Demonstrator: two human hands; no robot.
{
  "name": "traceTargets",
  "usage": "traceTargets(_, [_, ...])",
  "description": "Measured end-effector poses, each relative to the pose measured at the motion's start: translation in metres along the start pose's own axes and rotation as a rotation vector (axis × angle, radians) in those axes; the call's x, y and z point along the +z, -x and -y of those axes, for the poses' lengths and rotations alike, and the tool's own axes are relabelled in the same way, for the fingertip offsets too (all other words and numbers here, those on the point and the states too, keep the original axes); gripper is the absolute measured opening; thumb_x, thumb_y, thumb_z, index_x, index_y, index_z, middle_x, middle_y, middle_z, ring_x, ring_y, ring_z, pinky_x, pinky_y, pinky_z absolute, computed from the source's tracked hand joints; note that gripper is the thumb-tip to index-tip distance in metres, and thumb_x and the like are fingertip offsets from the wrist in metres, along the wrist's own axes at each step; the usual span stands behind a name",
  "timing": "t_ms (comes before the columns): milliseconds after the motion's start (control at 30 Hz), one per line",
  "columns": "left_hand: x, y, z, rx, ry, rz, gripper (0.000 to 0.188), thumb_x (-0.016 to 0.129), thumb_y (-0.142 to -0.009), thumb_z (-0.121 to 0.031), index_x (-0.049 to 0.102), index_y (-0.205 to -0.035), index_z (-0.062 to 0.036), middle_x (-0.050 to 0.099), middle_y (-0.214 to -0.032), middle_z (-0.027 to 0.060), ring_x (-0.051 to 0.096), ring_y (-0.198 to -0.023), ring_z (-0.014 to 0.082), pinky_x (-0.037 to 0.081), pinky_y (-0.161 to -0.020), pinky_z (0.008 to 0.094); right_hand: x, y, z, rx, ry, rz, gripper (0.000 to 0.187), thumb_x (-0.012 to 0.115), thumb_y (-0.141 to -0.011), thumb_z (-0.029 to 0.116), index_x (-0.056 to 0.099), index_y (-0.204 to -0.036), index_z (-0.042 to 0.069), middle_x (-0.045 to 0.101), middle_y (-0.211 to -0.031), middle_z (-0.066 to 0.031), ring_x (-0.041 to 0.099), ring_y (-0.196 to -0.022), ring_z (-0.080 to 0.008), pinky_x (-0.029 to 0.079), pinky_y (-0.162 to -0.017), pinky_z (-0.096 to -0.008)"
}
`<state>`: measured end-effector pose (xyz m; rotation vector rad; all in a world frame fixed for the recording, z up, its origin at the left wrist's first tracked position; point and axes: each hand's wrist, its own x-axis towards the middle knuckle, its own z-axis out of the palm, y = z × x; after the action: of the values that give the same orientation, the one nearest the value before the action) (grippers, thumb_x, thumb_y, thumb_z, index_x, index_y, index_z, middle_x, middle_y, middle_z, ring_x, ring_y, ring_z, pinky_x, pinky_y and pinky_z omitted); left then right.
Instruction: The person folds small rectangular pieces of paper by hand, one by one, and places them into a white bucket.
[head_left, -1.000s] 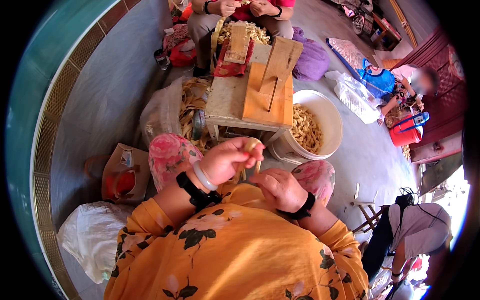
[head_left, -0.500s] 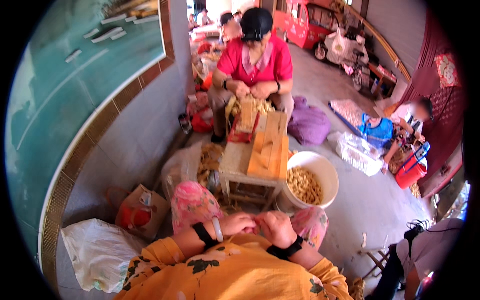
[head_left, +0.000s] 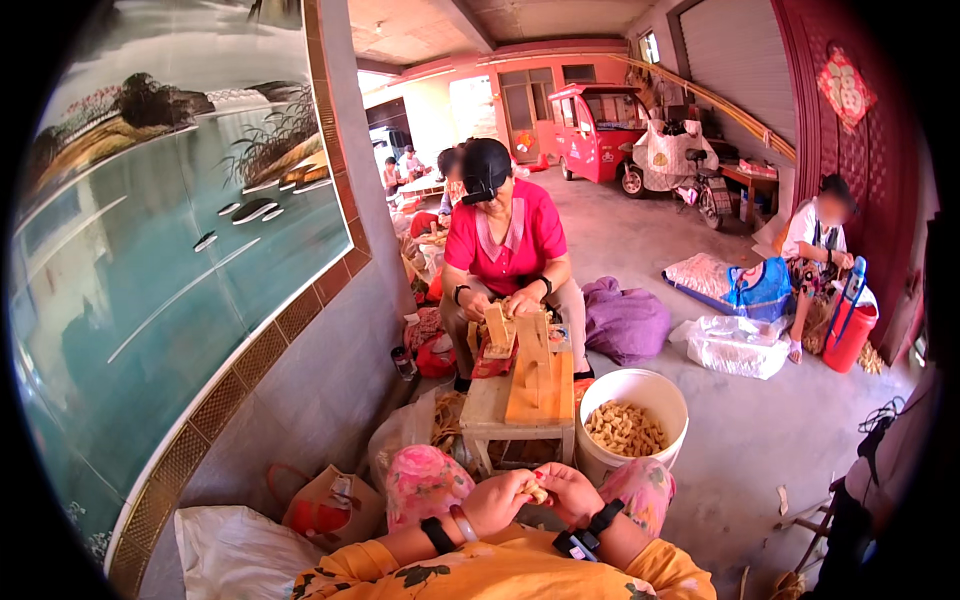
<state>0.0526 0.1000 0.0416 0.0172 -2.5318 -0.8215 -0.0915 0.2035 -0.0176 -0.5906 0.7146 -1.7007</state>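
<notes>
My left hand (head_left: 497, 503) and my right hand (head_left: 567, 495) meet above my lap, fingers pinched together. Between their fingertips shows a small tan knotted piece (head_left: 538, 494), partly covered by the fingers; its material is hard to make out. Just beyond stands a worn stool (head_left: 484, 413) bearing a wooden board (head_left: 530, 396) with an upright wooden part. To the right of the stool, a white bucket (head_left: 675, 410) holds many similar tan pieces (head_left: 624, 428).
Across the stool sits a co-worker in a red shirt (head_left: 515, 238), hands at a wooden block (head_left: 496, 326). A purple sack (head_left: 625, 320) and white plastic bag (head_left: 738, 352) lie on the floor. At left are a paper bag (head_left: 345, 505) and white sack (head_left: 240, 555).
My view has tilted up, showing more of the room. The tan piece, hidden before, now shows between my fingertips. The co-worker's hands have come apart and lowered toward the wooden block.
</notes>
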Motion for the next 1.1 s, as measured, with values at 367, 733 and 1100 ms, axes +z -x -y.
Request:
traceTargets(367, [-0.005, 0.000, 0.004, 0.040, -0.085, -0.104, 0.021, 0.061, -0.082, -0.008, 0.057, -0.103, -0.0074, 0.064, -0.094, 0.0119, 0.062, -0.086, 0.0320, 0.050, -0.072, 0.0380, 0.018, 0.015, 0.011, -0.028, 0.230, -0.002, 0.030, 0.054, -0.087, 0.000, 0.049, -0.117, 0.003, 0.059, -0.106, -0.0080, 0.058, -0.094, -0.0153, 0.045, -0.082, -0.0248])
traceTargets(733, [0.019, 0.010, 0.085, -0.627, 1.307, 0.118, 0.010, 0.057, -0.091, -0.012, 0.057, -0.100, -0.0070, 0.056, -0.086, -0.0023, 0.052, -0.077, 0.0076, 0.040, -0.068, 0.0191, 0.030, -0.022, 0.010, -0.751, 1.462, -0.223, 0.018, 0.058, -0.072, -0.003, 0.051, -0.087, 0.004, 0.055, -0.079, -0.0161, 0.055, -0.078, -0.0372, 0.046, -0.066, -0.0430])
traceTargets(1100, [0.021, -0.027, 0.105, -0.281, 0.791, -0.093, 0.012, 0.062, -0.085, 0.000, 0.056, -0.095, -0.0001, 0.053, -0.106, 0.0059, 0.053, -0.093, 0.0140, 0.044, -0.081, 0.0250, 0.020, -0.043, 0.017, -0.306, 1.318, -0.355, 0.014, 0.061, -0.081, 0.006, 0.057, -0.094, 0.002, 0.061, -0.082, -0.0182, 0.060, -0.078, -0.0358, 0.049, -0.068, -0.0384])
